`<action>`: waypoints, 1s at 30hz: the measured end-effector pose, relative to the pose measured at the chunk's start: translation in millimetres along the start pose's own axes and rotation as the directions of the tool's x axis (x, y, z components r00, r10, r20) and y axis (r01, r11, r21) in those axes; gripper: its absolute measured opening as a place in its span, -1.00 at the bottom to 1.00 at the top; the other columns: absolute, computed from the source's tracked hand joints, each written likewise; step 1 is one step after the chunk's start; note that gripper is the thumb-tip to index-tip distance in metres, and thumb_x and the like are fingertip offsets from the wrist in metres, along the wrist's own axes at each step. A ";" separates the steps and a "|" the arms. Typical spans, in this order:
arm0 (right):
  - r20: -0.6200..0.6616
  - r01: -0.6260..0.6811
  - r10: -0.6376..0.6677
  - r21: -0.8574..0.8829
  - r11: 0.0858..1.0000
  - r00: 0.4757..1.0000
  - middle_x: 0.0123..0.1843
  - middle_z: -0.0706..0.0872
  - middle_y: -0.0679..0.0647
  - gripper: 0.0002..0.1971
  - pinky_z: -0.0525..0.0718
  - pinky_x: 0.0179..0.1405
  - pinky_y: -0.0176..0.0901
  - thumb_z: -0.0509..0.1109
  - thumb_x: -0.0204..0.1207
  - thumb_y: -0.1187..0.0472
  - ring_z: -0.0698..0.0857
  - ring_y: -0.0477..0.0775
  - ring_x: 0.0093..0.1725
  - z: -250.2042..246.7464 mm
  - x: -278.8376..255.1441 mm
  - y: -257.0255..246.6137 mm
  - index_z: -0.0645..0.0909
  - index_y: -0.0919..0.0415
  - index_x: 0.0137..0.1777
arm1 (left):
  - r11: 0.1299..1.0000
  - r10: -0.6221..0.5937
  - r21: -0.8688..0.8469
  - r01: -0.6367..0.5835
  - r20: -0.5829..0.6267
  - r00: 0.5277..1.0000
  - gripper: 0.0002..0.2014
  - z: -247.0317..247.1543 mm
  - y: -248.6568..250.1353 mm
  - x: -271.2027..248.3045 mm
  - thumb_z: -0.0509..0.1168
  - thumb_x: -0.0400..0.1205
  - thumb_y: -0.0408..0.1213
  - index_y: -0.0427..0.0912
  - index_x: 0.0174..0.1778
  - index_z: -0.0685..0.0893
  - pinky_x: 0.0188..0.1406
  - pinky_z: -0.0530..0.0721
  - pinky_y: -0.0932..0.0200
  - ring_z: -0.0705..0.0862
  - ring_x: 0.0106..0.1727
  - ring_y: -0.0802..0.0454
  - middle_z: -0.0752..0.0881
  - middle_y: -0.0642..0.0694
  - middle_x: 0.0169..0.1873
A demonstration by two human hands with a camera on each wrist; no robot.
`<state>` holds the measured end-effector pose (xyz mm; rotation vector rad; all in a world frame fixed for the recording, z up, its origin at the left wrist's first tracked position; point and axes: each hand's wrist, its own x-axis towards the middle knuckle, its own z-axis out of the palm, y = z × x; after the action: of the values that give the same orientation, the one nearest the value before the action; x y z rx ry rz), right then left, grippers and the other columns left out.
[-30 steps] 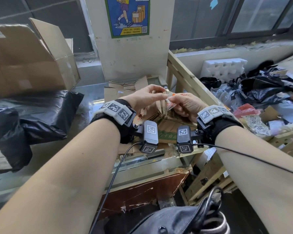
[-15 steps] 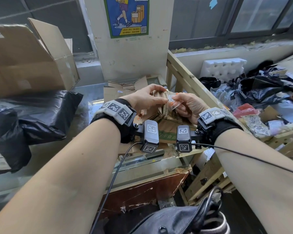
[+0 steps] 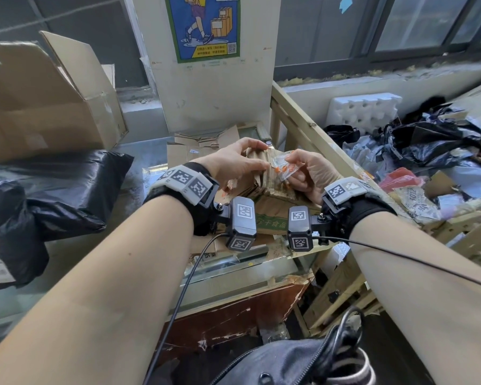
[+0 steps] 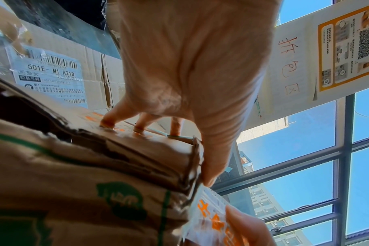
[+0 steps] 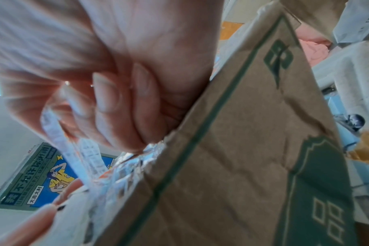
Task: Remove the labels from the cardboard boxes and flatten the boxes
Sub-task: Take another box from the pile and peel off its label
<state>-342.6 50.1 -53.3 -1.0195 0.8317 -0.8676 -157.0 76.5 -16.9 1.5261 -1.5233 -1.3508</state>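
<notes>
A crumpled brown cardboard box [image 3: 264,187] with green print stands on the worktop in front of me. My left hand [image 3: 240,162] grips its upper edge, fingers curled over the top [image 4: 137,126] and thumb on the side. My right hand [image 3: 303,173] pinches a clear, crinkled label [image 3: 285,169] with orange print, partly peeled from the box. The label [image 5: 89,158] runs from my curled right fingers [image 5: 107,103] down to the box's torn edge [image 5: 232,166]. The same label [image 4: 211,216] shows at the box corner [image 4: 116,183].
Flattened cardboard [image 3: 203,145] lies behind the box. A large open carton [image 3: 45,98] sits on black bags [image 3: 39,198] at left. A wooden frame rail [image 3: 311,134] fences off a heap of bags and scraps [image 3: 428,162] at right. A labelled carton [image 4: 53,74] stands close.
My right hand has drawn the label a little farther off the box and lower. My left hand has shifted its hold on the box's top edge. The box stays in place.
</notes>
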 end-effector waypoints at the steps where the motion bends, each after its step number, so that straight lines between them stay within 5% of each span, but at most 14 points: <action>1: 0.003 0.001 -0.001 -0.004 1.000 1.000 -0.71 0.30 -0.03 -0.44 -0.05 -0.51 -0.15 0.14 0.56 0.29 0.21 -0.11 -0.77 -0.4 -0.2 0.2 0.51 0.11 -0.72 | 1.000 0.000 0.005 0.000 0.001 1.000 -0.61 -0.2 0.2 -0.1 0.39 0.62 -0.27 0.06 0.35 0.50 -0.56 0.62 0.31 0.67 0.10 -0.06 0.54 -0.15 0.27; 7: 0.018 0.005 -0.005 0.027 1.000 1.000 -0.72 0.29 -0.05 -0.47 -0.07 -0.45 -0.12 0.13 0.55 0.27 0.21 -0.11 -0.76 -2.6 0.8 1.8 0.43 0.08 -0.71 | 0.999 -0.002 0.032 0.002 -0.003 1.000 -0.63 -0.9 -0.6 -0.8 0.41 0.61 -0.22 0.12 0.30 0.52 -0.37 0.62 0.20 0.66 0.24 -0.12 0.54 -0.15 0.32; 14: -0.006 0.005 -0.005 0.069 0.998 1.000 -0.72 0.29 -0.05 -0.49 -0.04 -0.41 -0.14 0.13 0.55 0.26 0.23 -0.11 -0.77 -2.3 0.0 1.4 0.39 0.08 -0.70 | 1.000 -0.008 -0.010 0.008 0.005 1.000 -0.58 -0.1 0.5 -2.3 0.39 0.62 -0.28 0.03 0.39 0.49 -0.59 0.62 0.32 0.68 -0.02 -0.01 0.53 -0.16 0.27; 20: -0.042 0.014 -0.007 0.162 0.987 0.999 -0.73 0.29 -0.03 -0.51 0.23 -0.70 -0.36 0.15 0.54 0.27 0.24 -0.10 -0.78 -1.3 -2.4 0.8 0.36 0.10 -0.68 | 1.000 -0.016 -0.006 0.016 0.006 1.000 -0.59 0.3 1.5 -4.4 0.37 0.63 -0.29 0.04 0.39 0.49 -0.59 0.63 0.32 0.66 0.03 -0.01 0.52 -0.14 0.26; 26: -0.061 0.038 -0.026 0.202 0.979 0.998 -0.74 0.27 -0.04 -0.54 0.03 -0.62 -0.29 0.14 0.54 0.29 0.20 -0.11 -0.79 0.4 -5.6 0.8 0.34 0.12 -0.64 | 1.000 -0.004 0.017 0.004 -0.004 1.000 -0.61 1.0 0.1 -1.2 0.38 0.63 -0.28 0.07 0.34 0.49 -0.58 0.62 0.33 0.67 0.12 -0.08 0.55 -0.16 0.29; 28: -0.120 0.054 -0.034 0.165 0.985 0.992 -0.73 0.28 -0.03 -0.59 0.06 -0.66 -0.32 0.18 0.53 0.31 0.21 -0.10 -0.79 2.5 -3.4 0.8 0.30 0.15 -0.58 | 0.999 0.008 0.045 -0.006 -0.040 0.999 -0.64 4.3 -0.4 2.2 0.39 0.62 -0.29 0.07 0.29 0.51 -0.40 0.74 0.18 0.69 0.10 -0.10 0.58 -0.17 0.26; 30: -0.234 0.089 -0.075 0.049 0.995 0.969 -0.71 0.30 -0.01 -0.63 0.03 -0.67 -0.33 0.23 0.52 0.35 0.24 -0.08 -0.78 7.5 1.5 1.7 0.29 0.17 -0.51 | 0.986 0.061 0.160 -0.042 -0.114 0.992 -0.68 10.2 -0.1 6.5 0.39 0.60 -0.30 0.09 0.22 0.52 0.09 0.74 -0.07 0.66 0.22 -0.16 0.58 -0.21 0.32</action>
<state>-335.0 51.9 -52.9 -0.9167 0.9591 -1.0910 -167.5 72.8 -21.8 1.6201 -1.6145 -1.1121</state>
